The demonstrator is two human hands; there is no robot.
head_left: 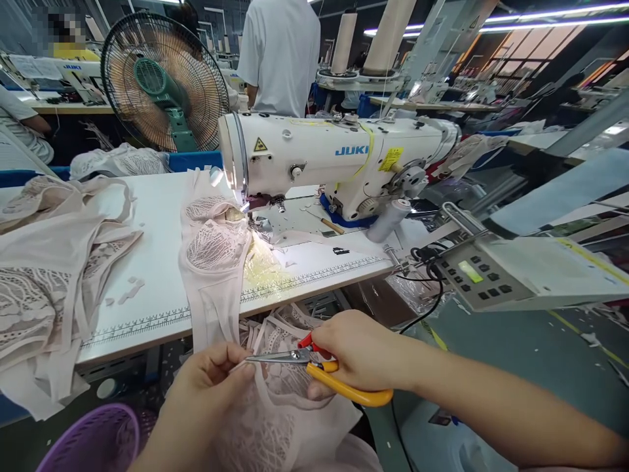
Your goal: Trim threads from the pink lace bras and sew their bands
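Observation:
My right hand [356, 351] is closed round orange-handled scissors [314, 367], whose blades point left toward my left hand. My left hand [211, 380] pinches the pale pink lace garment [275, 413] at the blade tips, below the table's front edge. A strip of the same pink lace fabric [211, 262] runs up over the table to the needle of the white JUKI sewing machine [334, 157].
A heap of pink lace pieces [49, 262] lies on the white table [157, 288] at left. A purple basket [93, 439] sits lower left. A grey control panel [476, 275] is at right. A fan [164, 82] and a person in a white shirt [280, 56] stand behind.

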